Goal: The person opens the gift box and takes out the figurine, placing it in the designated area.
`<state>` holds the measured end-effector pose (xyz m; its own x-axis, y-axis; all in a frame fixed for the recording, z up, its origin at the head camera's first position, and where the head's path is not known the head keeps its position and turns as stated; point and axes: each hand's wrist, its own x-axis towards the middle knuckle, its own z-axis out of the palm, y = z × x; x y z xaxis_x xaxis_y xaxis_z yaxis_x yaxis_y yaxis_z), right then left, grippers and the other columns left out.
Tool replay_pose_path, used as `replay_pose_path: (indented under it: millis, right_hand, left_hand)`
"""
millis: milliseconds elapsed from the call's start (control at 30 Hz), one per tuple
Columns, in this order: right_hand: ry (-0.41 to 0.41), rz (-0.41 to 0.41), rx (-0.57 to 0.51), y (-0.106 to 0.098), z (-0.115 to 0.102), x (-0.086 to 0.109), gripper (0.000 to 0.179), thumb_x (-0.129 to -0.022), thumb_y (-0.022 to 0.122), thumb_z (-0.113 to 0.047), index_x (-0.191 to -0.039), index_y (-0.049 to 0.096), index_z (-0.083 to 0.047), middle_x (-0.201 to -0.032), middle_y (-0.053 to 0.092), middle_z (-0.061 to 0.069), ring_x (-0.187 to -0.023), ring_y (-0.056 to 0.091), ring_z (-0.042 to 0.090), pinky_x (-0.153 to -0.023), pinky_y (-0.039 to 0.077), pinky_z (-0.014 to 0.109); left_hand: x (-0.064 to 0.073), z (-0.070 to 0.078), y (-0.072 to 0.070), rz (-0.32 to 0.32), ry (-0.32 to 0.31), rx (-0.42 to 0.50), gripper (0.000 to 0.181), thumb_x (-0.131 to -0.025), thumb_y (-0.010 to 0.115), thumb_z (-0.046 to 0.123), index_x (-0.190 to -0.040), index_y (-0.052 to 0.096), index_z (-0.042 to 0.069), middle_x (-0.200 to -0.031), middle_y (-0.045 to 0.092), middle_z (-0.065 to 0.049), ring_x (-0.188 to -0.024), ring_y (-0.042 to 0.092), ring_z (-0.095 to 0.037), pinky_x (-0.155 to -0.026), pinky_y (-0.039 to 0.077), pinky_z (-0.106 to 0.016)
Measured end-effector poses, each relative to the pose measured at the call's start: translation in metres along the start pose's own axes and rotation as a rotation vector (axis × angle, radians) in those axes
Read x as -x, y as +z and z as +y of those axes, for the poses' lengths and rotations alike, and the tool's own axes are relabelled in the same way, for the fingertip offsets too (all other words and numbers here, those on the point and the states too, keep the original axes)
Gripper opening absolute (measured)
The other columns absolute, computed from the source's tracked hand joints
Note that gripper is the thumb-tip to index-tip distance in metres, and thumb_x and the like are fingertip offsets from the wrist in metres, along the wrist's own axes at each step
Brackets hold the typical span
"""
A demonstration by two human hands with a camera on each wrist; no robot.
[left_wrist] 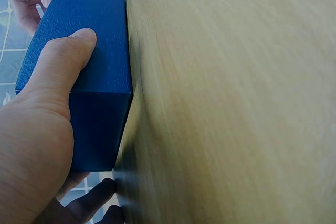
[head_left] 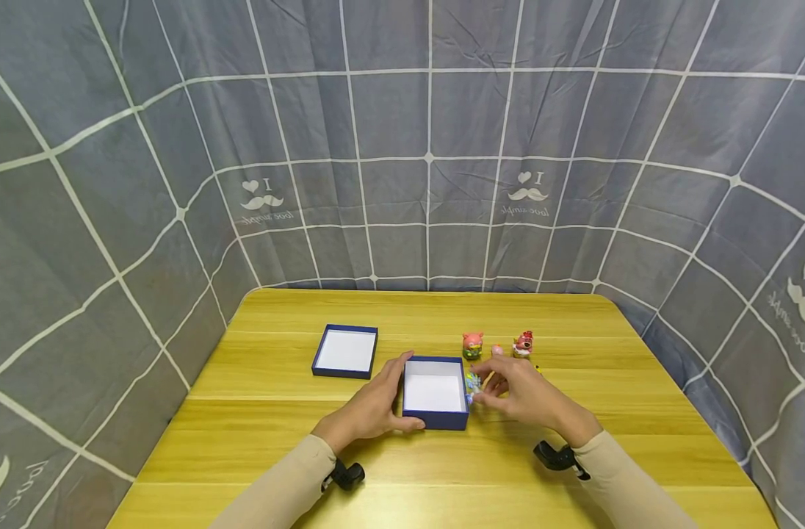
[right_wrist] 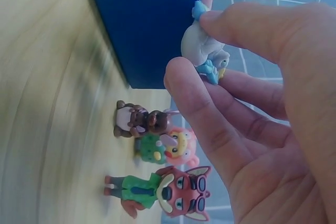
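Note:
An open blue box (head_left: 445, 420) with a white inside stands on the table in front of me. My left hand (head_left: 373, 408) grips its left side, the thumb on the front wall and the fingers reaching round toward the back corner. Just off the box's right wall, my right hand (head_left: 523, 389) pinches a small grey and light-blue toy figurine (right_wrist: 195, 45) between thumb and fingers. In the right wrist view this figurine is tipped over and overlaps the box's blue wall (right_wrist: 152, 30). The left wrist view shows the left thumb flat on the blue face (left_wrist: 107, 17).
A blue-rimmed lid (head_left: 345, 351), white side up, lies left of the box. Behind the right hand stand a pink and green figurine (head_left: 472, 345), a small pink one (head_left: 497, 350) and a red-topped one (head_left: 523, 344). The right wrist view shows a fox figurine (right_wrist: 163, 192) and a brown figurine (right_wrist: 139, 119).

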<state>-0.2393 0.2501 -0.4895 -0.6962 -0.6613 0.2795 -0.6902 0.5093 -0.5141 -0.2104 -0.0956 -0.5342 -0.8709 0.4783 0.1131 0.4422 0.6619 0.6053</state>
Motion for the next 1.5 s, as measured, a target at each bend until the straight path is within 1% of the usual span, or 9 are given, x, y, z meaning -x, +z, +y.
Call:
replay_pose_path:
  millis: [300, 633, 767, 933, 1067, 1300, 1500]
  right_hand:
    - [0.004, 0.007, 0.021, 0.002, 0.003, 0.001, 0.036, -0.101, 0.091, -0.008, -0.133, 0.079, 0.003, -0.119, 0.085, 0.014, -0.091, 0.081, 0.006, -0.080, 0.070, 0.024]
    - [0.043, -0.019, 0.007, 0.005, 0.006, 0.007, 0.034, -0.104, 0.090, -0.011, -0.134, 0.080, 0.002, -0.121, 0.084, 0.014, -0.090, 0.079, 0.004, -0.078, 0.068, 0.024]
    - [0.050, -0.024, 0.008, 0.006, 0.009, 0.008, 0.035, -0.104, 0.090, -0.013, -0.134, 0.080, 0.002, -0.121, 0.085, 0.013, -0.088, 0.077, 0.001, -0.077, 0.067, 0.024]
    - [0.077, -0.036, 0.007, 0.008, 0.010, 0.010, 0.034, -0.103, 0.091, -0.014, -0.131, 0.081, 0.003, -0.117, 0.086, 0.010, -0.086, 0.073, -0.003, -0.076, 0.067, 0.024]
    - [0.079, -0.042, 0.014, 0.010, 0.013, 0.011, 0.033, -0.103, 0.091, -0.015, -0.129, 0.081, 0.002, -0.113, 0.086, 0.008, -0.086, 0.072, -0.005, -0.076, 0.066, 0.023]
    - [0.078, -0.050, 0.019, 0.013, 0.015, 0.015, 0.035, -0.101, 0.093, -0.014, -0.129, 0.082, 0.003, -0.109, 0.086, 0.005, -0.087, 0.072, -0.004, -0.076, 0.066, 0.022]
    - [0.094, -0.069, 0.020, 0.015, 0.015, 0.018, 0.037, -0.102, 0.094, -0.022, -0.127, 0.082, 0.002, -0.105, 0.084, 0.002, -0.086, 0.070, -0.005, -0.076, 0.065, 0.022]
  left_hand:
    - [-0.001, -0.001, 0.000, 0.001, -0.002, -0.002, 0.130, -0.095, 0.098, 0.052, -0.186, 0.017, 0.008, -0.186, 0.036, -0.026, -0.167, 0.052, -0.044, -0.135, 0.048, -0.062]
    - [-0.001, -0.001, 0.001, 0.002, -0.002, 0.002, 0.130, -0.095, 0.098, 0.053, -0.186, 0.017, 0.008, -0.186, 0.037, -0.026, -0.165, 0.054, -0.044, -0.134, 0.049, -0.062]
    - [-0.001, -0.001, 0.000, 0.000, -0.004, 0.000, 0.130, -0.095, 0.098, 0.053, -0.186, 0.017, 0.008, -0.187, 0.036, -0.026, -0.167, 0.052, -0.044, -0.135, 0.048, -0.062]
    - [-0.001, 0.000, -0.001, -0.005, -0.007, 0.001, 0.130, -0.096, 0.098, 0.053, -0.187, 0.016, 0.008, -0.188, 0.034, -0.026, -0.169, 0.049, -0.045, -0.136, 0.046, -0.062]
    - [-0.001, 0.000, -0.001, -0.007, -0.012, 0.007, 0.130, -0.096, 0.098, 0.053, -0.187, 0.016, 0.009, -0.188, 0.033, -0.027, -0.170, 0.047, -0.045, -0.137, 0.045, -0.062]
    - [-0.002, 0.000, 0.000, -0.010, -0.017, 0.010, 0.130, -0.096, 0.098, 0.052, -0.187, 0.016, 0.009, -0.189, 0.032, -0.027, -0.171, 0.046, -0.046, -0.138, 0.045, -0.063]
    - [-0.001, 0.000, 0.000, -0.009, -0.016, 0.005, 0.130, -0.096, 0.097, 0.053, -0.187, 0.016, 0.009, -0.188, 0.033, -0.027, -0.169, 0.049, -0.046, -0.136, 0.047, -0.063]
